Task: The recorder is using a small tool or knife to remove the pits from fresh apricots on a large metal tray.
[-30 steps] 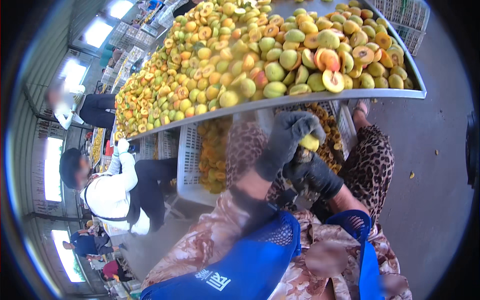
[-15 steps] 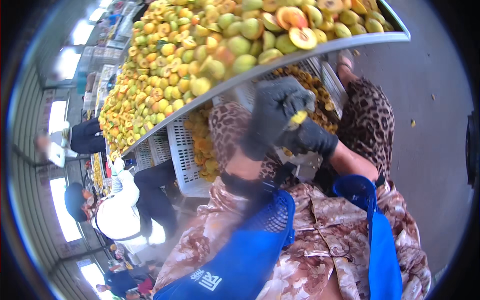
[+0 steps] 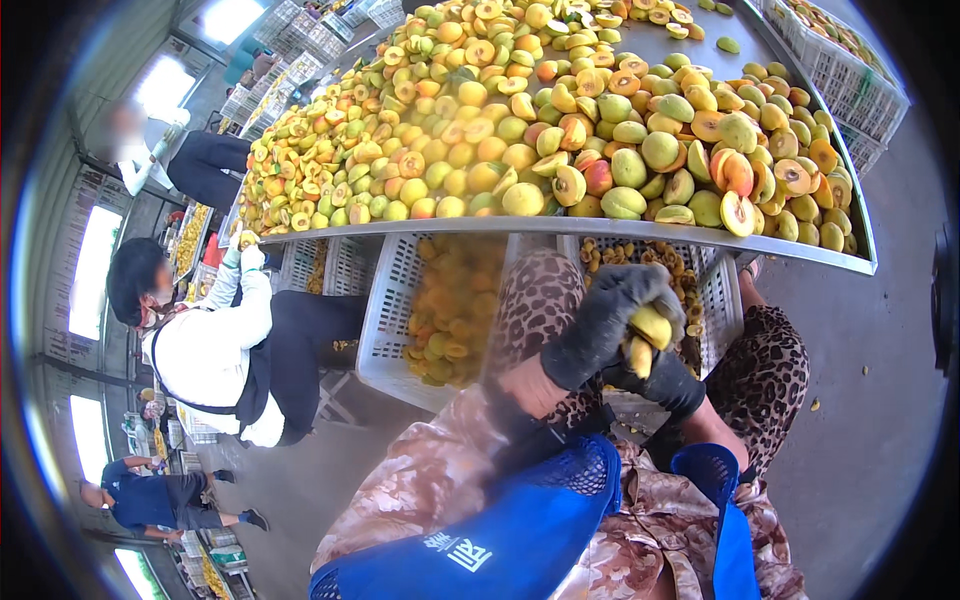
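more fruit [image 3: 652, 326] shows than a moment ago, so it looks split in two; left hand [image 3: 612, 318] and right hand [image 3: 664, 386] pinch it between them.

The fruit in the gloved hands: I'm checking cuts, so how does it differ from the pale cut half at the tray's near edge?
The held fruit shows two yellow parts; the cut half is one piece. The half displays a round face with a brown centre; the held fruit shows none. The held fruit is gripped; the half lies on the heap. Both show yellow.
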